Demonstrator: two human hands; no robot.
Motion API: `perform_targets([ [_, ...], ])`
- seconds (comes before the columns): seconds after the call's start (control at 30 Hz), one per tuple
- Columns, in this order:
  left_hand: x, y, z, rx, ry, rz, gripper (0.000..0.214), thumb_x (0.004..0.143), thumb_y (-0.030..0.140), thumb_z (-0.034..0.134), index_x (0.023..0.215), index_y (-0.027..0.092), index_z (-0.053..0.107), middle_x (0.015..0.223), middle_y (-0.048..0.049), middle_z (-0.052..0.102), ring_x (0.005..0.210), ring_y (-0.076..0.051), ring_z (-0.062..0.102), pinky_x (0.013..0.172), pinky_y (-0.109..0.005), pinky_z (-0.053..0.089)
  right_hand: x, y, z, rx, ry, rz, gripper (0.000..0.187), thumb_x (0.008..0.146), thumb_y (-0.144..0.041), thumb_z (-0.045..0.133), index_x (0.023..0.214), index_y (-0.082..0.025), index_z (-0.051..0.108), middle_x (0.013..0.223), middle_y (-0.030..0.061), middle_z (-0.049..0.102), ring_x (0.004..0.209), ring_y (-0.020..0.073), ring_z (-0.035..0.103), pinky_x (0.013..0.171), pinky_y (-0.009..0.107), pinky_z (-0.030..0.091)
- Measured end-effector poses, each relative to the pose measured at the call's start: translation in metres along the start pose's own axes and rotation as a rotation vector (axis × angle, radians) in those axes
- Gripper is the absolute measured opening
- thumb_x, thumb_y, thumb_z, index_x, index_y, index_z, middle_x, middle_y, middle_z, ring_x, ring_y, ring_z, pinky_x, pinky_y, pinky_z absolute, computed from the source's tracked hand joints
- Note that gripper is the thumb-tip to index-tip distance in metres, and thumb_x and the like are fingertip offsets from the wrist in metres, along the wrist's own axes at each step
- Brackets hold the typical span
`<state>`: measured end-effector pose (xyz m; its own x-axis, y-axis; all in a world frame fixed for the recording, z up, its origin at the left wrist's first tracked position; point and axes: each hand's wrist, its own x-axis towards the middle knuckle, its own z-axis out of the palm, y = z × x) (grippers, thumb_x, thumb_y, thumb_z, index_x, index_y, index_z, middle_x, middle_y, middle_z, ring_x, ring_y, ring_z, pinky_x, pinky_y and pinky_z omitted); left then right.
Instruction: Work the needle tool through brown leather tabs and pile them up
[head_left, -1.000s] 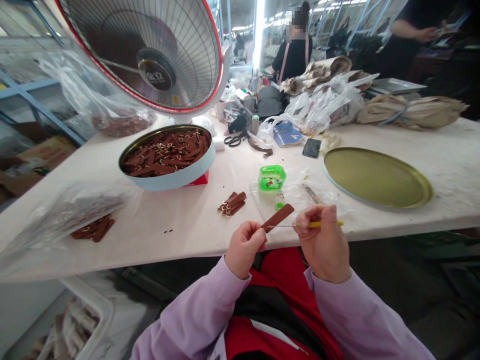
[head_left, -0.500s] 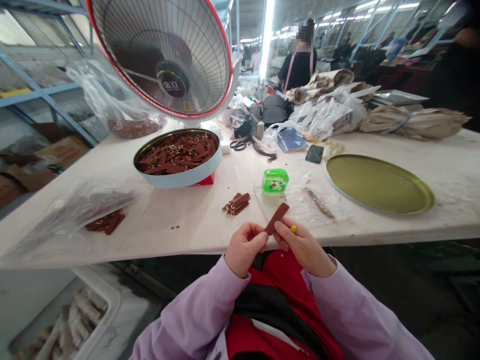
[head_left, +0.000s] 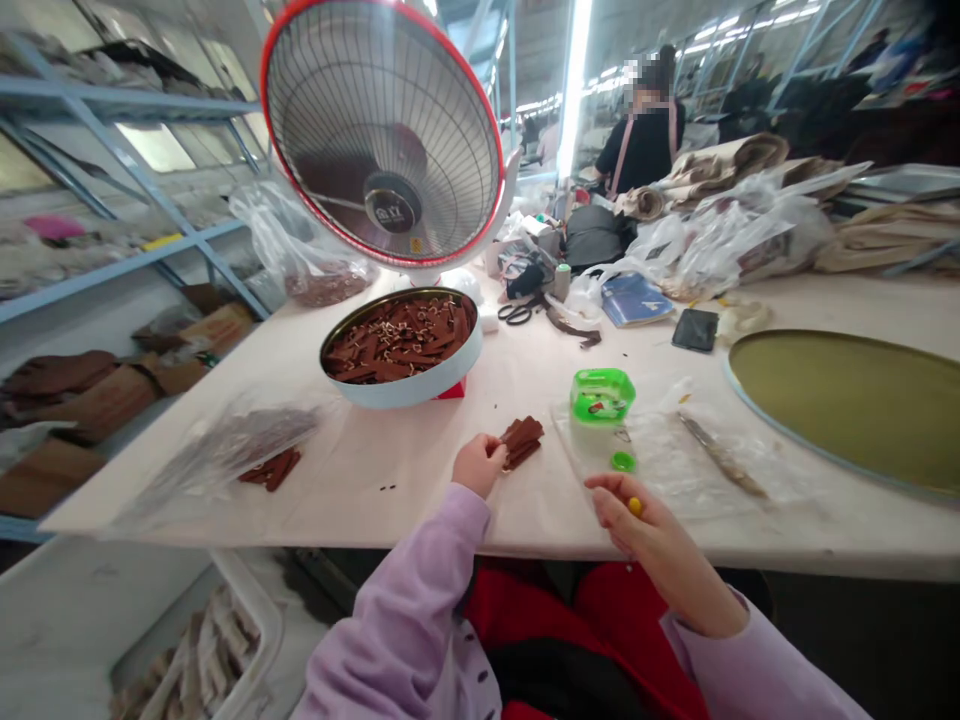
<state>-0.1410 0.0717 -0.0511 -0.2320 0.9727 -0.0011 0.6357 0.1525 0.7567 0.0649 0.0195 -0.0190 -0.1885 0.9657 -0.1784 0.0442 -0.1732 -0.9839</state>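
Observation:
My left hand [head_left: 480,466] is pinched closed at the near left edge of a small pile of brown leather strips [head_left: 523,440]; its fingertips hold a strip there. My right hand [head_left: 645,525] is over the front table edge with fingers curled. A yellow-ended tool [head_left: 634,506] sticks out between its fingers; the rest of it is hidden. Beyond the right hand are a small green cap [head_left: 622,461] and a bright green container [head_left: 602,396], both on clear plastic sheeting [head_left: 667,455].
A round tin [head_left: 405,383] full of brown strips with metal rings stands behind, near a red-rimmed fan heater [head_left: 382,140]. At left lies a plastic bag [head_left: 247,440] over more strips. A narrow tool [head_left: 724,458], scissors [head_left: 517,313] and a large tin lid [head_left: 847,400] are also on the table.
Both hands were together around one brown strip. They are now apart: my left hand has moved forward to the pile, my right hand rightward. The view has shifted left.

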Motion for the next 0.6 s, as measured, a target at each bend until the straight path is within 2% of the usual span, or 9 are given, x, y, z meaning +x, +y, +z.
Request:
perform_targets([
  [0.1, 0.016, -0.010, -0.002, 0.094, 0.024, 0.015, 0.011, 0.072, 0.025, 0.054, 0.070, 0.015, 0.060, 0.063, -0.0022, 0.059, 0.060, -0.014, 0.052, 0.060, -0.026, 0.039, 0.005, 0.007, -0.004, -0.114, -0.026, 0.037, 0.042, 0.068, -0.057, 0.055, 0.084, -0.018, 0.057, 0.053, -0.0046, 0.041, 0.046, 0.0102, 0.038, 0.040, 0.022, 0.028],
  [0.17, 0.020, -0.007, -0.014, 0.140, 0.047, 0.049, 0.017, 0.073, 0.031, 0.055, 0.077, 0.016, 0.061, 0.067, -0.0030, 0.060, 0.062, -0.015, 0.053, 0.062, -0.027, 0.040, 0.008, 0.011, -0.007, -0.137, -0.025, 0.050, 0.043, 0.068, -0.058, 0.055, 0.084, -0.019, 0.059, 0.053, -0.0040, 0.042, 0.046, 0.0110, 0.039, 0.040, 0.023, 0.029],
  [0.23, 0.027, 0.004, -0.038, 0.215, 0.093, 0.151, 0.024, 0.078, 0.037, 0.051, 0.085, 0.017, 0.062, 0.075, -0.0049, 0.062, 0.068, -0.016, 0.054, 0.066, -0.027, 0.040, 0.011, 0.012, -0.009, -0.138, -0.017, 0.061, 0.042, 0.069, -0.058, 0.054, 0.085, -0.019, 0.060, 0.053, -0.0034, 0.043, 0.046, 0.0114, 0.038, 0.040, 0.024, 0.029],
  [0.3, 0.043, 0.020, -0.073, 0.378, 0.176, 0.303, 0.027, 0.083, 0.036, 0.043, 0.089, 0.017, 0.061, 0.085, -0.0073, 0.062, 0.076, -0.016, 0.055, 0.071, -0.027, 0.040, 0.011, 0.010, -0.009, -0.119, 0.018, 0.064, 0.041, 0.071, -0.058, 0.053, 0.085, -0.021, 0.060, 0.052, -0.0032, 0.043, 0.046, 0.0116, 0.038, 0.040, 0.024, 0.030],
  [0.33, 0.055, 0.028, -0.093, 0.488, 0.226, 0.335, 0.027, 0.085, 0.034, 0.040, 0.089, 0.018, 0.061, 0.088, -0.0081, 0.062, 0.080, -0.017, 0.056, 0.073, -0.027, 0.040, 0.010, 0.008, -0.007, -0.105, 0.041, 0.061, 0.040, 0.071, -0.058, 0.052, 0.084, -0.021, 0.060, 0.052, -0.0033, 0.043, 0.046, 0.0117, 0.038, 0.041, 0.024, 0.030],
  [0.4, 0.085, 0.042, -0.127, 0.723, 0.310, 0.280, 0.029, 0.086, 0.032, 0.037, 0.094, 0.018, 0.061, 0.095, -0.0102, 0.062, 0.085, -0.018, 0.056, 0.076, -0.028, 0.040, 0.009, 0.004, -0.003, -0.075, 0.076, 0.049, 0.038, 0.070, -0.058, 0.054, 0.080, -0.022, 0.060, 0.051, -0.0031, 0.043, 0.047, 0.0122, 0.038, 0.042, 0.024, 0.032],
  [0.47, 0.116, 0.049, -0.150, 0.929, 0.233, 0.159, 0.028, 0.083, 0.035, 0.042, 0.094, 0.018, 0.062, 0.099, -0.0124, 0.063, 0.089, -0.022, 0.057, 0.076, -0.031, 0.040, 0.010, 0.001, 0.002, -0.062, 0.075, 0.037, 0.036, 0.068, -0.057, 0.056, 0.075, -0.022, 0.061, 0.051, -0.0028, 0.043, 0.047, 0.0126, 0.039, 0.043, 0.024, 0.033],
  [0.53, 0.141, 0.051, -0.158, 1.005, 0.148, 0.093, 0.026, 0.076, 0.037, 0.054, 0.088, 0.016, 0.064, 0.091, -0.0138, 0.065, 0.086, -0.026, 0.059, 0.073, -0.034, 0.041, 0.012, 0.000, 0.003, -0.061, 0.062, 0.030, 0.035, 0.068, -0.057, 0.057, 0.074, -0.022, 0.062, 0.051, -0.0027, 0.044, 0.048, 0.0126, 0.040, 0.044, 0.024, 0.034],
  [0.6, 0.155, 0.050, -0.155, 1.028, 0.102, 0.073, 0.023, 0.072, 0.034, 0.060, 0.081, 0.013, 0.065, 0.083, -0.0145, 0.067, 0.080, -0.028, 0.060, 0.071, -0.035, 0.041, 0.015, 0.001, 0.000, -0.065, 0.035, 0.028, 0.036, 0.069, -0.057, 0.055, 0.076, -0.022, 0.062, 0.051, -0.0030, 0.043, 0.048, 0.0123, 0.039, 0.045, 0.024, 0.034],
])
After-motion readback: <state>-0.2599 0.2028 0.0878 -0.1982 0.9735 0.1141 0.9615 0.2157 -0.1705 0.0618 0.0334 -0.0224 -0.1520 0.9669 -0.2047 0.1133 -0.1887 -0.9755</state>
